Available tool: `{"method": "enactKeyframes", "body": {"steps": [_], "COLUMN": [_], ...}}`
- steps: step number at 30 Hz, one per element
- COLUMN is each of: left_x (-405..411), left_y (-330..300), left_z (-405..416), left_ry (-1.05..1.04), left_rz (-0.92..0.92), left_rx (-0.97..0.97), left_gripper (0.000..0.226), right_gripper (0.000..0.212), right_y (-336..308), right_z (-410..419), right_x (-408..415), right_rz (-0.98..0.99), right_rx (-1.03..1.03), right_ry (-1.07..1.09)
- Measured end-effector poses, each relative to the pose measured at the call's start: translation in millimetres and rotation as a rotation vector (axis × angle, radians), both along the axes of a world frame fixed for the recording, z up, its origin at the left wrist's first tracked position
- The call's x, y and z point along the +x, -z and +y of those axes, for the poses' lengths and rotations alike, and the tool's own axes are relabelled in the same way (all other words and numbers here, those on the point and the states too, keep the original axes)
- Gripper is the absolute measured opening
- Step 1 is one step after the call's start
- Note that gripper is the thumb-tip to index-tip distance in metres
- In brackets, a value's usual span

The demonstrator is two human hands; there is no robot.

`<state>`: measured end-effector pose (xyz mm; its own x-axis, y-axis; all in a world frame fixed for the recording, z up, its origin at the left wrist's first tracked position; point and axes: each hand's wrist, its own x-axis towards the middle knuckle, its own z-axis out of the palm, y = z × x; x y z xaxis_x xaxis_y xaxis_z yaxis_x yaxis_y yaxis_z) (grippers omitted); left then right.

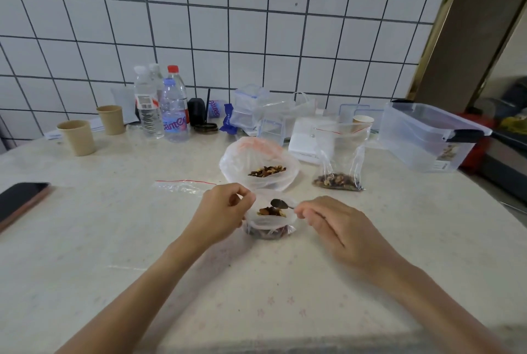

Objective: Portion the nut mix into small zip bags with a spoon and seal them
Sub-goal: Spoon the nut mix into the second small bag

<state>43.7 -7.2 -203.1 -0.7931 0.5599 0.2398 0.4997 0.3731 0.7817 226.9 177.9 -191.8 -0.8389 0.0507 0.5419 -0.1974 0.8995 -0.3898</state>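
A small zip bag (269,225) stands open on the table between my hands, with nut mix inside. My left hand (225,211) pinches the bag's left rim and holds it open. My right hand (328,222) grips the handle of a metal spoon (279,204), whose bowl hovers over the bag's mouth. Behind it sits a large white plastic bag (256,154) holding the nut mix (266,171). To the right stands a filled zip bag (339,159) with nuts at its bottom. A flat empty zip bag (182,186) lies to the left.
A phone (20,202) lies at the left table edge. Two paper cups (77,136) and several water bottles (174,111) stand at the back left. Clear plastic containers (425,136) and a white box (305,139) stand at the back right.
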Motion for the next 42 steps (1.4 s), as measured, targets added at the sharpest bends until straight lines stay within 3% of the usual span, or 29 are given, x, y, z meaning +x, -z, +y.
{"method": "enactKeyframes", "body": {"steps": [3,6,11,15,21,27,29,32,34,38,42], "left_x": [-6.3,-11.1,-11.7,-10.4,-9.2,-11.0,-9.9,-9.0,-9.3,-11.1,-12.6], "left_y": [0.9,3.8,15.4,21.7,21.3,18.4,15.5,8.0,3.0,-0.8,0.5], "left_z": [0.4,0.9,-1.2,-0.4,-2.7,-5.6,-6.7,-9.9,-12.4,-14.9,-17.3], "left_ry": [-0.012,-0.012,-0.037,-0.058,-0.049,-0.043,-0.047,-0.092,-0.123,-0.074,0.057], "left_rz": [0.026,0.041,0.026,-0.012,-0.014,-0.020,-0.057,-0.212,-0.348,-0.575,-0.780], "left_rx": [-0.040,-0.066,0.031,0.084,0.095,0.080,0.068,0.080,0.077,0.049,0.088], "left_gripper": [0.021,0.022,0.021,0.021,0.022,0.022,0.024,0.041,0.049,0.042,0.031], "right_gripper": [0.039,0.034,0.029,0.032,0.027,0.027,0.038,0.053,0.044,0.022,0.032], "right_y": [-7.1,-9.6,-9.8,-15.8,-7.2,11.7,11.9,10.6,7.9,1.8,3.6], "right_z": [-1.2,1.3,1.4,8.1,16.9,21.5,25.7,33.8,38.4,36.8,19.8], "right_x": [3.0,0.3,-21.3,-55.1,-114.7,-137.3,-133.1,-120.6,-109.8,-85.0,-66.1], "right_rz": [0.067,0.085,0.091,0.129,0.002,-0.172,-0.231,-0.289,-0.257,-0.284,-0.582], "right_rx": [0.221,0.184,-0.549,-1.009,-1.362,-1.282,-1.200,-1.058,-0.989,-0.964,-1.022], "right_ry": [-0.072,-0.063,0.011,0.105,0.263,0.391,0.429,0.507,0.535,0.425,0.227]}}
